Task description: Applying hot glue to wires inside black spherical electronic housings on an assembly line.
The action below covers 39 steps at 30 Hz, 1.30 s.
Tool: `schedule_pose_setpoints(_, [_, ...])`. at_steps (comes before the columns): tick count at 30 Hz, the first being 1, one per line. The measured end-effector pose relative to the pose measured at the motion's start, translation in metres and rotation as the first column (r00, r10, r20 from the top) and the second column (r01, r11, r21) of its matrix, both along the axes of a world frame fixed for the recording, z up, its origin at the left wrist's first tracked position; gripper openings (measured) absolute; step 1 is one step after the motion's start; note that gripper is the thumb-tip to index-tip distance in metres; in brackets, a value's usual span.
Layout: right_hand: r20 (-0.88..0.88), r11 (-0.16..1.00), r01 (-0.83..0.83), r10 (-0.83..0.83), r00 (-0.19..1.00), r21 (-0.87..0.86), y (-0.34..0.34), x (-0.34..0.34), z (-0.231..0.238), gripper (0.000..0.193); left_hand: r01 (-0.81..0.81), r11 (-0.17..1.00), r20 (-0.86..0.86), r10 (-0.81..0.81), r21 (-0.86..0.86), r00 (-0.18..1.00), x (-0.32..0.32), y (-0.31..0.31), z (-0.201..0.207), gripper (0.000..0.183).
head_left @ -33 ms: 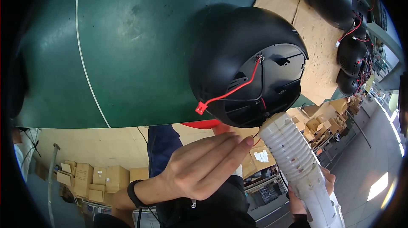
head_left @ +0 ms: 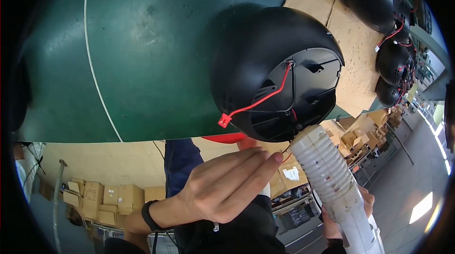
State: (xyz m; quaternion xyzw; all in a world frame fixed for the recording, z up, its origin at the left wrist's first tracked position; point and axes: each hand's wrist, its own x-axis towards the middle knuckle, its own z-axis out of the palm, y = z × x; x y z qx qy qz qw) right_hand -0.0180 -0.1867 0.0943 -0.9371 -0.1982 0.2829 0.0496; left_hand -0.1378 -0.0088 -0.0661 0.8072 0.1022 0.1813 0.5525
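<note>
A round black plastic housing point(head_left: 265, 41) sits at the near edge of the green table, its open side facing right and toward me. From it comes a red and black cable ending in a red connector point(head_left: 224, 120). My left hand point(head_left: 222, 187) is closed in a pinch just below the housing. A thin wire point(head_left: 286, 157) shows at its fingertips; the rest is hidden. My right hand point(head_left: 367, 202) is wrapped round a white tool with a ribbed barrel point(head_left: 322, 154), mostly hidden behind it. The barrel's tip is close to the housing's lower edge; whether they touch, I cannot tell.
The green table point(head_left: 151, 64) has a pale line across it. On a cardboard sheet point(head_left: 360, 74) at the right stand several similar black housings point(head_left: 369, 3) with loose wires. Cardboard boxes point(head_left: 102, 202) are stacked beyond the table's near edge. Another person's dark trousers point(head_left: 180, 161) show there.
</note>
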Motion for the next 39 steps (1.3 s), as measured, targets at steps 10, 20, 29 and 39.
schedule_pose_setpoints(10, [0.007, 0.999, -0.037, 0.037, 0.999, -0.018, 0.007, 0.000, 0.001, 0.019, -0.011, 1.000, 0.012, 0.012, -0.018, 1.000, 0.001, 0.002, 0.002, 0.034])
schedule_pose_setpoints(20, [0.007, 0.998, 0.025, -0.025, 1.000, -0.052, -0.002, -0.006, 0.007, 0.028, -0.102, 0.988, -0.010, 0.101, -0.115, 0.995, 0.012, 0.034, 0.022, 0.034])
schedule_pose_setpoints(29, [0.016, 0.997, 0.038, -0.037, 0.999, -0.070, -0.001, -0.010, 0.001, 0.034, -0.177, 0.978, 0.068, 0.185, -0.109, 0.980, 0.048, 0.054, 0.018, 0.026])
schedule_pose_setpoints(39, [-0.060, 0.990, 0.051, -0.043, 0.997, 0.128, 0.001, -0.011, -0.014, 0.034, -0.063, 0.998, -0.180, 0.061, -0.008, 0.982, 0.038, 0.062, 0.030, 0.026])
